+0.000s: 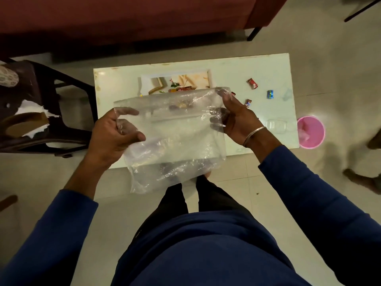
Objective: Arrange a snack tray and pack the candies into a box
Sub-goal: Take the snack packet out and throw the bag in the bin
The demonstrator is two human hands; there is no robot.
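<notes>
A large clear plastic bag (173, 137) hangs above the near edge of the white table (237, 67). My left hand (115, 135) grips the bag's left edge, and my right hand (237, 118) grips its right edge. Behind the bag lies a white-rimmed tray (210, 78) with a printed picture; the bag hides most of it. Loose wrapped candies lie on the table to the right: a red one (252, 83), a blue one (270, 94) and a small one (248, 103). A clear plastic box (277, 125) sits near the table's right front corner.
A pink bin (311, 132) stands on the floor right of the table. A dark chair (41, 112) holding paper and cardboard is at the left. A maroon sofa (144, 21) runs along the far side. Another person's feet (360, 178) are at the right.
</notes>
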